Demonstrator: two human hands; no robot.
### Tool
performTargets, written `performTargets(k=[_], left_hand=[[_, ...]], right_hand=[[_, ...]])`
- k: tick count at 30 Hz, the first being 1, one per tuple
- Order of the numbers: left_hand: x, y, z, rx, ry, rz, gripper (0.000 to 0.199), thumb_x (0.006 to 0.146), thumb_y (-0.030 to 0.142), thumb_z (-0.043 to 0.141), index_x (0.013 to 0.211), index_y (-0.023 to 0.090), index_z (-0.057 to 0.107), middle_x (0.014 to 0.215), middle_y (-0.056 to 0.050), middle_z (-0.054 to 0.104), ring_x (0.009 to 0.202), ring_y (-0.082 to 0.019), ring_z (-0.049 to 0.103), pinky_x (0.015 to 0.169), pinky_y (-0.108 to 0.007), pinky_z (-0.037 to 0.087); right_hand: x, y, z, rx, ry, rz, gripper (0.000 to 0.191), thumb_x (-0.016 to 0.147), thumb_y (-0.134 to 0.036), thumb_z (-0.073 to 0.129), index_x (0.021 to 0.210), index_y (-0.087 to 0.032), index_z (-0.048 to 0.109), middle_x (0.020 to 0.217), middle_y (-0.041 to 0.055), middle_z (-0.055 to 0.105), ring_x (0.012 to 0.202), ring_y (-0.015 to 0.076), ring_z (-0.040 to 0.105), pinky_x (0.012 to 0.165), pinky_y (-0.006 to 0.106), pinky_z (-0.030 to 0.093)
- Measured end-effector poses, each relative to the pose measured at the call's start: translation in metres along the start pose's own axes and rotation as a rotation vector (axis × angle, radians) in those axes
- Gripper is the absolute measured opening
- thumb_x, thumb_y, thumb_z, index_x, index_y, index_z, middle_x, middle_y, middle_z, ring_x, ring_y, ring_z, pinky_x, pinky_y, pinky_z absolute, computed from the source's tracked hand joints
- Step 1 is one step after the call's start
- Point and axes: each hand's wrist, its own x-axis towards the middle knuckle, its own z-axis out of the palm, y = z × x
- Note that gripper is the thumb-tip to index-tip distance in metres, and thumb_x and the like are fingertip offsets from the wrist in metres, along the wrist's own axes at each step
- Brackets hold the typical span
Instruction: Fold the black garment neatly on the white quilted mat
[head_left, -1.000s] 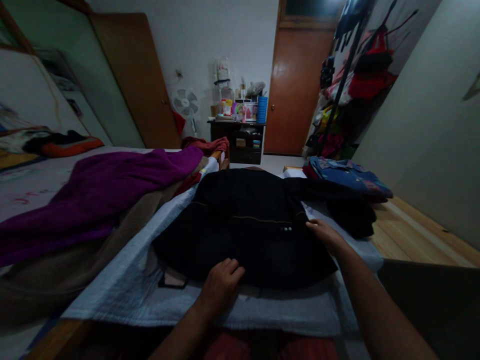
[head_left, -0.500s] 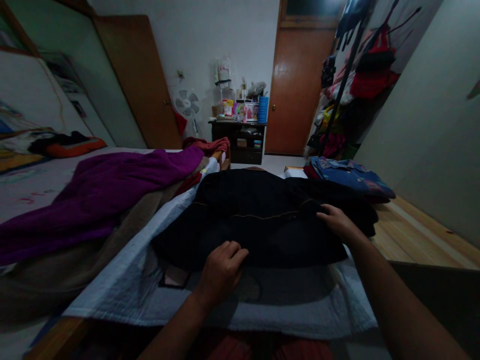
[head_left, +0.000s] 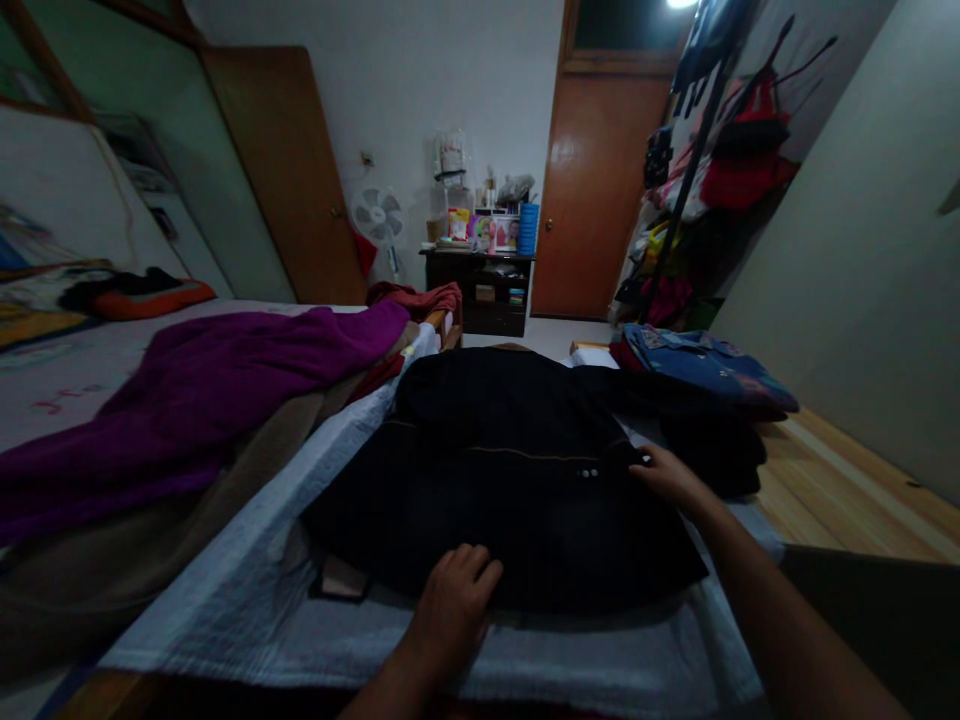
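Note:
A black jacket (head_left: 517,510) with a thin brown line across it and small pale buttons lies spread on a white padded cloth (head_left: 262,560). At its near edge my left hand (head_left: 457,600) is closed on the fabric, fingers curled over the hem. My right hand (head_left: 667,475) pinches the jacket at the right side, close to the buttons, thumb and fingertips together. One dark sleeve stretches away to the right beyond that hand. Under the near left corner a small pale and dark flat piece (head_left: 341,578) sticks out; I cannot make out its kind.
To the left lie a purple cloth (head_left: 247,365) and a brown blanket (head_left: 255,470) on a bed. Folded denim clothing (head_left: 705,360) is piled at the right by a wooden board (head_left: 847,480). A fan (head_left: 379,215) and a dark cabinet (head_left: 491,300) stand at the back.
The jacket's near edge has come toward me with my left hand and lies flatter. My right hand has shifted slightly nearer, and the buttons now show more clearly.

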Motion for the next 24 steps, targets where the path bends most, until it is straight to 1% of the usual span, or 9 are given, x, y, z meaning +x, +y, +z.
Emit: performTargets(k=[3,6,9,13,17,20,24], left_hand=[[0.002,0.000,0.000,-0.036,-0.018,-0.009,0.044,0.073,0.010,0.061,0.114,0.025,0.055,0.111,-0.004,0.056,0.102,-0.021,0.049,0.088,-0.035,0.040],[0.004,0.000,0.006,-0.061,0.012,-0.037,0.042,0.075,0.007,0.057,0.113,0.026,0.056,0.110,-0.003,0.059,0.100,-0.020,0.050,0.087,-0.034,0.040],[0.006,0.000,0.012,-0.070,0.031,-0.050,0.044,0.074,0.003,0.055,0.112,0.026,0.057,0.110,-0.003,0.060,0.100,-0.020,0.052,0.086,-0.033,0.041],[0.007,-0.002,0.013,-0.085,0.085,-0.045,0.044,0.072,0.000,0.051,0.108,0.024,0.060,0.111,-0.004,0.062,0.099,-0.020,0.053,0.086,-0.033,0.042],[0.009,-0.006,0.013,-0.126,0.130,-0.041,0.049,0.069,-0.002,0.047,0.109,0.024,0.060,0.107,-0.003,0.065,0.096,-0.020,0.056,0.086,-0.033,0.044],[0.012,-0.009,0.007,-0.149,0.175,-0.043,0.054,0.066,-0.003,0.043,0.109,0.023,0.060,0.106,-0.003,0.066,0.095,-0.020,0.057,0.086,-0.034,0.045],[0.019,-0.012,-0.012,-0.141,0.240,-0.023,0.058,0.064,-0.004,0.041,0.112,0.022,0.059,0.107,-0.005,0.066,0.096,-0.020,0.058,0.087,-0.035,0.047]], right_hand=[[0.016,-0.008,-0.002,-0.064,0.035,-0.001,0.030,0.080,-0.038,0.058,0.093,-0.013,0.069,0.085,0.0074,0.070,0.076,0.0196,0.064,0.062,0.023,0.044],[0.038,-0.016,-0.004,-0.103,0.044,0.046,0.032,0.082,-0.041,0.056,0.083,-0.013,0.070,0.080,0.0085,0.070,0.073,0.0198,0.064,0.059,0.024,0.042],[0.059,-0.022,-0.002,-0.092,0.056,0.074,0.030,0.082,-0.040,0.057,0.080,-0.013,0.070,0.076,0.0078,0.069,0.069,0.0185,0.064,0.057,0.023,0.041],[0.083,-0.026,0.005,-0.061,0.078,0.110,0.027,0.079,-0.037,0.060,0.080,-0.012,0.069,0.073,0.0071,0.068,0.066,0.0172,0.062,0.056,0.023,0.040],[0.095,-0.031,0.009,0.026,0.045,0.109,0.016,0.075,-0.024,0.058,0.078,-0.012,0.068,0.066,0.0040,0.065,0.059,0.0143,0.058,0.054,0.022,0.039],[0.100,-0.034,0.007,0.091,0.035,0.092,0.015,0.072,-0.015,0.053,0.075,-0.012,0.067,0.059,0.0010,0.061,0.054,0.0121,0.054,0.052,0.021,0.037],[0.105,-0.038,0.000,0.159,0.073,0.073,0.021,0.073,-0.015,0.047,0.082,-0.012,0.066,0.061,0.0004,0.059,0.052,0.0112,0.051,0.052,0.021,0.036]])
